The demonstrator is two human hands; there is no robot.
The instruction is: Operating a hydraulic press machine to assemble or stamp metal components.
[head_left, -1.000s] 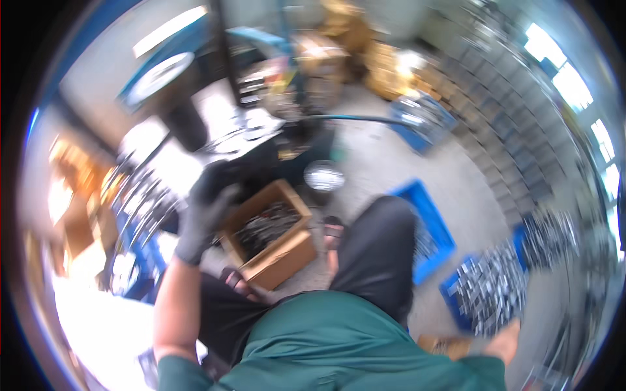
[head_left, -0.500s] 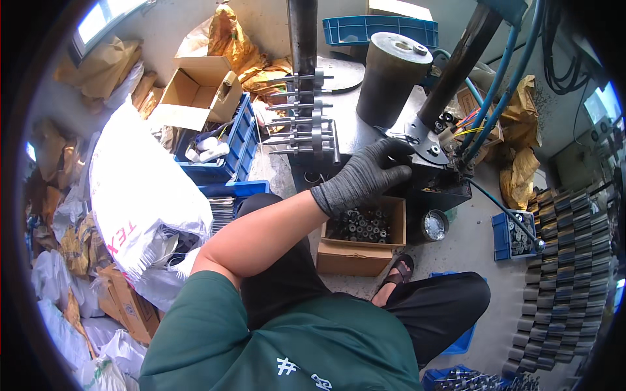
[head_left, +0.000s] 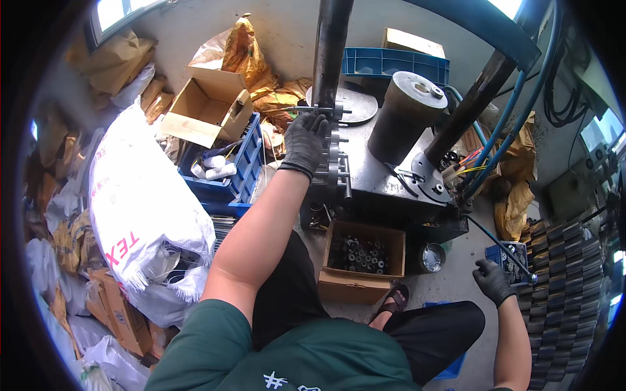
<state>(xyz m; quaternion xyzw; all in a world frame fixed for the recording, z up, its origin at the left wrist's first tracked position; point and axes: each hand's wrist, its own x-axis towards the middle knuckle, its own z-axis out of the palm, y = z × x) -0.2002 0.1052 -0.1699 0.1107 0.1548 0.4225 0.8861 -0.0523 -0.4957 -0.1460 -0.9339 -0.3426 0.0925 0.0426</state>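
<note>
My left hand (head_left: pixel 305 144), in a dark grey glove, is at the metal rack (head_left: pixel 334 156) of horizontal rods by the dark upright post (head_left: pixel 331 58). Its fingers are closed together against the left ends of the rods; what they grip, if anything, is hidden. The topmost rod (head_left: pixel 336 110) shows just above the fingertips. Away to the right, my gloved right hand (head_left: pixel 493 281) hovers above the floor with fingers apart and nothing visible in it. Closest to it are a blue bin (head_left: pixel 497 254) of metal parts and a lever's ball knob (head_left: pixel 533 279).
A black cylinder (head_left: pixel 405 117) stands on the machine's metal table (head_left: pixel 365 140). Below sits a cardboard box (head_left: pixel 352 287) of small round parts, beside a metal can (head_left: pixel 432 258). A white sack (head_left: pixel 143 202) bulges at left; stacked metal pieces (head_left: pixel 561 293) line the right.
My left hand has left the curved plate on the machine and moved left to the rod rack. My right hand has come into view at right. The view has shifted slightly.
</note>
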